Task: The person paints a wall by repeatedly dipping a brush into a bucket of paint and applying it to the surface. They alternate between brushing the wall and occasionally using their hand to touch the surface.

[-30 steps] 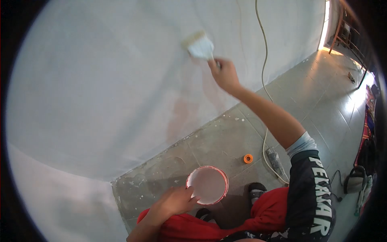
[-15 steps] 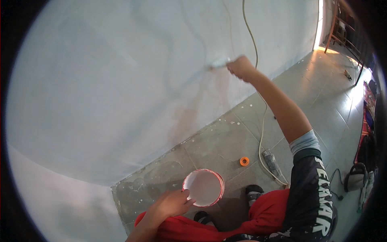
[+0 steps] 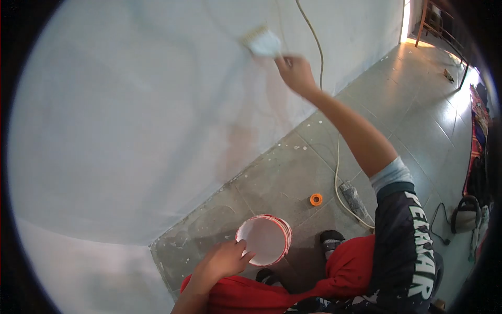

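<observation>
My right hand [image 3: 297,75] is closed around the handle of a wide brush [image 3: 264,43], its bristles up against the pale wall [image 3: 130,104]. The brush is slightly blurred. Low in the view, my left hand [image 3: 226,260] is closed on the near left rim of a white bucket [image 3: 264,240] with red marks round its edge. Pale liquid or coating shows inside the bucket, which stands on the floor near my feet.
An orange ring [image 3: 316,199] lies on the tiled floor [image 3: 282,172]. Beside it are a power strip [image 3: 355,201] and a pale cable [image 3: 337,172]. At the right are a grey appliance [image 3: 465,214], red patterned cloth [image 3: 476,141] and a metal frame [image 3: 444,32].
My right hand and the brush have moved up and to the left along the wall, and the brush now shows its broad side. My left hand remains at the bucket rim.
</observation>
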{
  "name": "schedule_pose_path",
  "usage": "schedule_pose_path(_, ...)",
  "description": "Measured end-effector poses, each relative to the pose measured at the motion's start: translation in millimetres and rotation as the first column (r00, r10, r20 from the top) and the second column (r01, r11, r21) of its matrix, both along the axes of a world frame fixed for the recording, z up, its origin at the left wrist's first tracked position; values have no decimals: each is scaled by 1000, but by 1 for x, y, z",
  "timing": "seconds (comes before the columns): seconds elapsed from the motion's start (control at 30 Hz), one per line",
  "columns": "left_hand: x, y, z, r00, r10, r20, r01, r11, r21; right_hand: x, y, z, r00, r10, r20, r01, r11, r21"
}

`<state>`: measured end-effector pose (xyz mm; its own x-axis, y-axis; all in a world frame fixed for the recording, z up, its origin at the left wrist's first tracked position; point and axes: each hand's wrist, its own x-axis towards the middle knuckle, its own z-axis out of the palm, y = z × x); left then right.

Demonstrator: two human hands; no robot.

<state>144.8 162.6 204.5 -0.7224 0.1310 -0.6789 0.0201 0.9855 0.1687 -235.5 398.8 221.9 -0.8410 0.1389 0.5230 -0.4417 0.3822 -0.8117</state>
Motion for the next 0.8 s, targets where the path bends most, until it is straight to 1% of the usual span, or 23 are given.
schedule_pose_path(0.03, 3, -1, -1, 999, -18, -26, 18, 1000, -5, 6, 3, -33, 998, 7, 68, -9, 1000, 26)
schedule_pose_path(0.1, 5, 0, -2, 998, -37, -51, 37, 999, 0, 14, 19, -68, 957, 15, 289, -59, 988, 144)
schedule_pose_path(0.13, 5, -1, -2, 999, -34, -33, 33, 999, -18, 15, 27, -69, 958, 9, 286, -53, 988, 148)
schedule_pose_path(0.2, 4, 2, -2, 999, -32, -18, 32, 999, -31, 12, 41, -67, 895, 19, 446, -104, 980, 167)
schedule_pose_path(0.23, 4, 3, -2, 999, -47, -23, 46, 999, -29, 10, 46, -64, 896, 18, 444, -103, 981, 167)
schedule_pose_path(0.3, 7, 1, 1, 998, -59, -31, 57, 998, -38, 4, 52, -47, 738, -27, 675, -157, 965, 211)
schedule_pose_path(0.33, 9, 2, 3, 998, -51, -36, 50, 999, -18, 0, 53, -35, 745, -26, 667, -157, 965, 212)
schedule_pose_path(0.4, 9, 4, 4, 998, -35, -50, 35, 999, 11, -8, 51, -6, 833, 84, 548, -214, 960, 178)
schedule_pose_path(0.47, 11, 5, 3, 1000, -16, -17, 16, 1000, -9, -34, 43, 32, 924, 74, 376, -152, 971, 184)
schedule_pose_path(0.53, 11, 4, 5, 1000, -9, -2, 9, 1000, -26, -12, 44, 89, 920, 125, 372, -178, 977, 113)
schedule_pose_path(0.6, 11, 2, 4, 1000, -8, 21, 9, 999, -35, 4, 44, 122, 930, 120, 348, -132, 991, 12)
schedule_pose_path(0.63, 10, 0, 3, 1000, -1, 13, 2, 1000, -27, 6, 46, 134, 929, 118, 351, -133, 991, 20)
schedule_pose_path(0.67, 8, -1, 1, 1000, 3, 3, -3, 1000, -21, 5, 48, 145, 942, 243, 231, -216, 967, -137)
schedule_pose_path(0.7, 7, 0, -1, 1000, 1, 7, -1, 1000, -20, 2, 49, 148, 934, 345, 93, -307, 908, -284)
schedule_pose_path(0.73, 7, -1, -3, 1000, 1, -13, -2, 1000, -23, -5, 50, 147, 935, 342, 95, -303, 908, -289)
schedule_pose_path(0.8, 5, -2, -2, 999, 4, -33, -5, 1000, -27, -26, 48, 138, 909, 416, 34, -378, 854, -357)
